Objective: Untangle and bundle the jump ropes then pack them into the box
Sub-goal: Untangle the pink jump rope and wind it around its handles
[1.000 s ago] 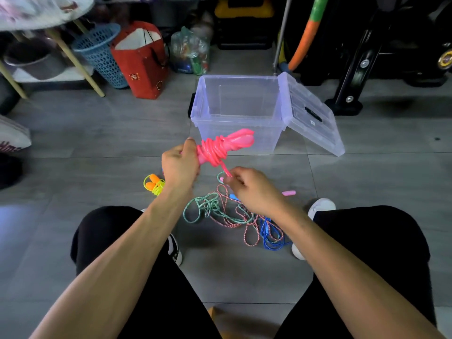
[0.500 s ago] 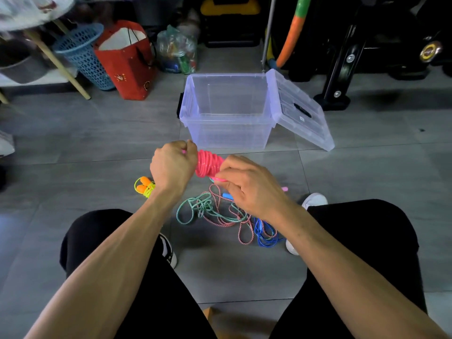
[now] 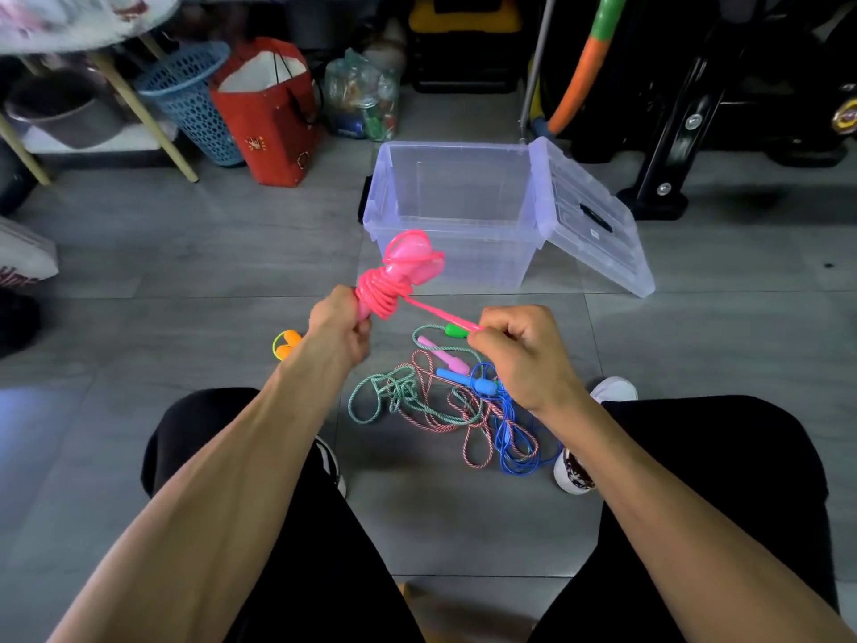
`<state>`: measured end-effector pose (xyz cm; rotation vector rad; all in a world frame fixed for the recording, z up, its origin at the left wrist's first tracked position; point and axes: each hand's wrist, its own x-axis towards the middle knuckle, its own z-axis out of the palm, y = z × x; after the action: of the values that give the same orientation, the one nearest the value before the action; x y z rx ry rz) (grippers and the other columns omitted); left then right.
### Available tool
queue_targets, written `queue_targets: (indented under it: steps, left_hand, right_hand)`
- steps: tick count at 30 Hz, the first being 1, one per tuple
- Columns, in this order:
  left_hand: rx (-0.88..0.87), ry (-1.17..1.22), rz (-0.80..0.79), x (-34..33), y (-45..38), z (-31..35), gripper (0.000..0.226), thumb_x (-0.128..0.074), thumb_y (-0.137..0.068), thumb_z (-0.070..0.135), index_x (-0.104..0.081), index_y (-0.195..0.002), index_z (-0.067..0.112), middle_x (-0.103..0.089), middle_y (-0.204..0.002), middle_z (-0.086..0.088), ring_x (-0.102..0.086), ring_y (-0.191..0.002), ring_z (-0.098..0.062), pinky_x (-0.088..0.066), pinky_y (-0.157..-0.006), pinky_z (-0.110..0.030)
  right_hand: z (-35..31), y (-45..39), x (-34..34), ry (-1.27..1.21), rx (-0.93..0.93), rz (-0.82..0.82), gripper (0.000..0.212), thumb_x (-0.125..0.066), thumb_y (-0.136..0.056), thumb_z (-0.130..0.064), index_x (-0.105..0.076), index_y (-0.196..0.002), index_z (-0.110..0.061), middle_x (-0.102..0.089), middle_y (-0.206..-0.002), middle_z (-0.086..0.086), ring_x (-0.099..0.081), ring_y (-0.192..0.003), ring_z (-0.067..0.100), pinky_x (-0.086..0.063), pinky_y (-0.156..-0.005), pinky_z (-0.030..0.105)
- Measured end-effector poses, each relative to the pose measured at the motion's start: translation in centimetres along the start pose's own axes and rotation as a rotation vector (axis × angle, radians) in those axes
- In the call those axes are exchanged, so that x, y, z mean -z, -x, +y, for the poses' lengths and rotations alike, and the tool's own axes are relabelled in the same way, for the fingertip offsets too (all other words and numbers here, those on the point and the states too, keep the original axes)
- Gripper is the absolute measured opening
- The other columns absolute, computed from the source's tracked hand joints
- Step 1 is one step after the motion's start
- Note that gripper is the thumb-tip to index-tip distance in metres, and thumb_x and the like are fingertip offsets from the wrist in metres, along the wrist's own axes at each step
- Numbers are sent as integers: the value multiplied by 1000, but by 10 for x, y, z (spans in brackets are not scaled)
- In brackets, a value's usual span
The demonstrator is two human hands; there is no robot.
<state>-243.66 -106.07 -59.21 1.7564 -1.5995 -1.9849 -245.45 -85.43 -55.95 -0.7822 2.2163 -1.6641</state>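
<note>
View from above of a seated person in black shorts, both bare forearms reaching forward over a grey tiled floor [image 3: 185, 252]. At far left stand a blue mesh basket [image 3: 190, 99] and a red paper bag [image 3: 266, 118] against the back. Low on the floor, just left of the left wrist, lies a small yellow-corded bundle with orange handles [image 3: 285, 344]. The left hand [image 3: 338, 324] is raised, fist clenched around the lower end of a pink jump rope bundle [image 3: 399, 276], which tilts up and to the right, cord wound round its handles. A taut strand of pink cord runs down and right from the bundle to the right hand [image 3: 521, 350], whose curled fingers pinch its end. Beneath and between the hands, a tangle of green, red-and-white and blue ropes [image 3: 445, 406] lies on the floor between the person's shoes. Beyond the hands sits the clear plastic box [image 3: 463, 243], open, with its lid [image 3: 589, 215] leaning against its right side.
</note>
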Motion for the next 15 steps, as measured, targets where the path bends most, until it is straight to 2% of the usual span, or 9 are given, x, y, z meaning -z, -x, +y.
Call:
queue_targets:
  steps: [2, 4, 6, 8, 11, 13, 15]
  left_hand:
    - [12, 37, -53, -3, 5, -4, 29, -36, -88, 12, -34, -60, 17, -27, -31, 1, -15, -21, -11, -19, -37, -5]
    - [-14, 64, -12, -6, 10, -2, 29, -40, -90, 17, -34, -61, 17, -30, -32, 0, -16, -21, -11, -18, -37, -6]
    - [-82, 34, 85, -8, 14, 0, 28, -45, -88, 22, -40, -62, 14, -37, -41, -5, -21, -23, -13, -22, -38, -11]
    - [-182, -16, 155, -10, 17, 0, 33, -46, -88, 25, -46, -59, 9, -43, -46, -8, -28, -31, -18, -24, -40, -18]
    - [-410, -98, 223, -15, 25, -7, 46, -46, -89, 29, -47, -49, 7, -44, -37, -4, -36, -39, -23, -29, -43, -25]
    - [-586, -186, 283, -17, 33, -10, 51, -46, -91, 34, -41, -48, 7, -42, -39, -3, -36, -46, -23, -32, -48, -31]
    - [-754, -224, 324, -20, 41, -10, 54, -46, -93, 39, -37, -53, 4, -37, -42, -2, -32, -51, -22, -34, -52, -36]
  right_hand:
    - [4, -3, 0, 63, -1, 13, 36, -52, -74, -28, -28, -50, -17, -24, -46, -6, -23, -49, 9, -22, -47, 31]
    - [9, -2, 0, 161, 25, -73, 25, -53, -79, -24, -41, -59, -12, -36, -50, 0, -32, -50, 17, -32, -49, 38]
    - [7, 1, 0, 258, 116, -200, 11, -55, -82, -16, -53, -72, -15, -50, -61, -5, -43, -56, 14, -41, -54, 38]
    - [4, 4, 2, 302, 225, -250, 4, -57, -84, -12, -59, -83, -15, -57, -80, -10, -52, -71, 10, -47, -66, 31]
    - [5, 0, 4, 356, 434, -133, 8, -61, -90, -14, -68, -90, -10, -59, -113, -1, -52, -104, 17, -39, -91, 23]
    - [3, -5, 5, 282, 427, -36, 17, -59, -92, -20, -72, -92, -9, -57, -124, 0, -49, -116, 21, -34, -102, 24]
    - [-1, -7, 7, 141, 356, -29, 15, -58, -95, -16, -72, -96, -10, -62, -123, -2, -51, -121, 19, -39, -105, 34]
